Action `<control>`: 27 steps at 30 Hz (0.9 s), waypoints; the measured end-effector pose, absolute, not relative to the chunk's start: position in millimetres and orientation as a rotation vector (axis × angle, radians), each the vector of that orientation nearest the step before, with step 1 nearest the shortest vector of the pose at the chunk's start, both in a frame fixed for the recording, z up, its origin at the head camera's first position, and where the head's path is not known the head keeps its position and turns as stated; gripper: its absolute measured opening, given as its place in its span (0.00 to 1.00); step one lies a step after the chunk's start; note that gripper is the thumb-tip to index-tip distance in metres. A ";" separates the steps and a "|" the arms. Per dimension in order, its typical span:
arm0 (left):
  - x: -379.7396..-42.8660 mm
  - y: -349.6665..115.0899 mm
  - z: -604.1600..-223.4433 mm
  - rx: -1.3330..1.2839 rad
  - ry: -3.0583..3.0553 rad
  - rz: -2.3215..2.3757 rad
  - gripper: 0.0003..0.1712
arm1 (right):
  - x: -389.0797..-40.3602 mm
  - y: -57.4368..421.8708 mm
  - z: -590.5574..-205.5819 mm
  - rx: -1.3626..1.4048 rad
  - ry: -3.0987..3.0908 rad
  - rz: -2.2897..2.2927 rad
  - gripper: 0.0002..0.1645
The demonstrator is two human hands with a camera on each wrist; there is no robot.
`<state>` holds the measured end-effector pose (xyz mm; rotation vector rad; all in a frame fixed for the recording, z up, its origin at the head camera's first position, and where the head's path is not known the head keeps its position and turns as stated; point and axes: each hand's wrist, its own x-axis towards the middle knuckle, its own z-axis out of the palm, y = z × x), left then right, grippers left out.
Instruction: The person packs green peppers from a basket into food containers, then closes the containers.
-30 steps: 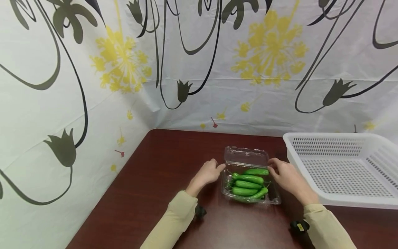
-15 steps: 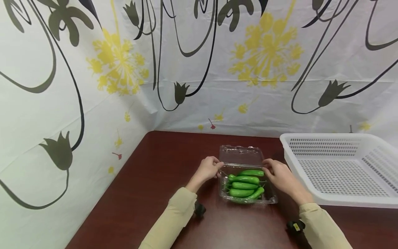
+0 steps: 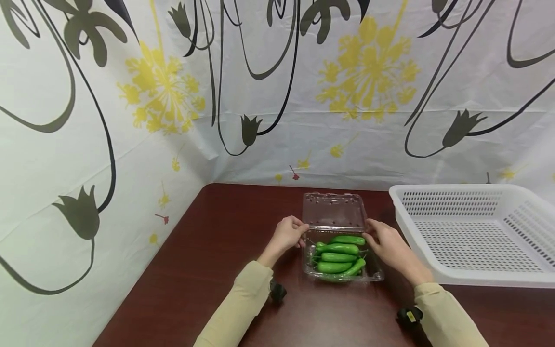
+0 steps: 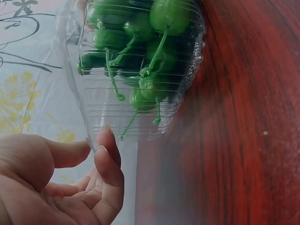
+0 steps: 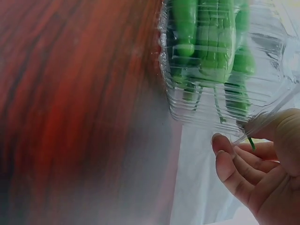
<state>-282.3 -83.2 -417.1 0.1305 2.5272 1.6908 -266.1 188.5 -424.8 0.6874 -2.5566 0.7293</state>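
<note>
A clear plastic clamshell container sits on the dark red table, its hinged lid standing up at the back. Several green chili peppers lie in the base; their thin stems show through the ribbed wall in the left wrist view. My left hand pinches the rim by the hinge at the back left corner, thumb against fingertips. On the opposite side, my right hand holds the back right corner of the rim between thumb and fingers. The right wrist view shows one stem poking out beside those fingers.
A large white perforated plastic basket stands on the table to the right, close to my right hand. Behind and to the left of the table hangs a white sheet printed with flowers.
The lid's far edge stands higher in view than before. The container and both hands have shifted slightly left, partly with the head view. My left fingers have drawn in onto the rim.
</note>
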 end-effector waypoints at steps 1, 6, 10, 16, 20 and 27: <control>-282.6 -83.4 -417.5 0.127 2.526 1.700 0.10 | -266.2 188.4 -425.2 0.687 -2.552 0.728 0.21; -283.1 -81.8 -417.7 0.098 2.520 1.778 0.09 | -266.8 188.7 -426.5 0.694 -2.532 0.733 0.23; -281.7 -79.9 -415.7 0.086 2.513 1.835 0.09 | -266.9 189.2 -428.3 0.688 -2.521 0.736 0.24; -280.8 -80.2 -415.8 0.084 2.507 1.853 0.09 | -267.2 189.1 -431.1 0.670 -2.499 0.771 0.25; -281.0 -81.8 -417.5 0.080 2.499 1.855 0.09 | -266.8 188.5 -431.9 0.647 -2.509 0.815 0.27; -280.4 -84.9 -419.7 0.101 2.500 1.855 0.08 | -265.4 187.5 -431.3 0.565 -2.543 0.888 0.28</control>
